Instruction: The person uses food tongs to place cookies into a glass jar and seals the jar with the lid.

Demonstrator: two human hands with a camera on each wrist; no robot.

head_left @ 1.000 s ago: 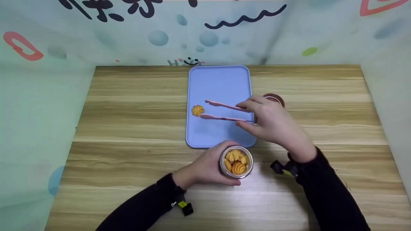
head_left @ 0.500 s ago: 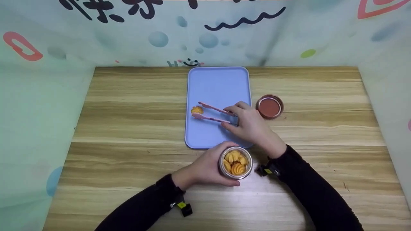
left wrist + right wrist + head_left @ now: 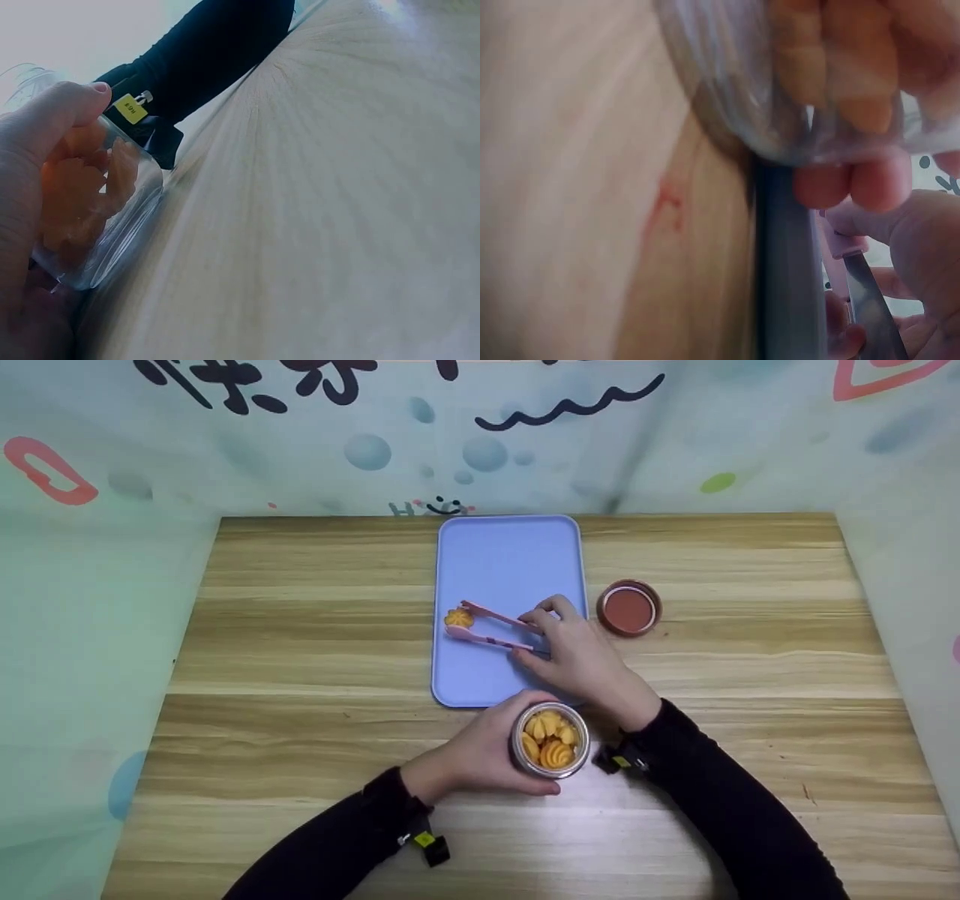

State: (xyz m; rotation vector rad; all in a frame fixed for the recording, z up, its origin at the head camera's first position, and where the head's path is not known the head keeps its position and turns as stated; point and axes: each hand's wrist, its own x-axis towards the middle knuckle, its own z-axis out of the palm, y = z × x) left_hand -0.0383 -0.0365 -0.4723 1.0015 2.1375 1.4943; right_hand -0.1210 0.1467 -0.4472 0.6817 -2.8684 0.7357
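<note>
My left hand [image 3: 491,750] grips a clear jar [image 3: 131,225] that stands on the table with its mouth open upward. Inside it lie several golden cookies [image 3: 551,737]. Over the blue tray [image 3: 510,555], my right hand [image 3: 577,652] holds pink tongs [image 3: 491,639] between thumb and fingers. The tong tips lie on either side of a single cookie [image 3: 459,618] near the tray's left edge. Whether both tips touch it I cannot tell. In the right wrist view, the tongs' metal part [image 3: 870,307] shows beside the right hand's fingers, with the jar in front.
A brown-red lid [image 3: 629,609] lies upside down on the wooden table [image 3: 315,615], right of the tray. A printed cloth [image 3: 300,450] hangs along the table's back and sides.
My right hand has moved left and a little down with the tongs, bringing their tips around the cookie. The lid has come into full view. My left hand and the jar stay put.
</note>
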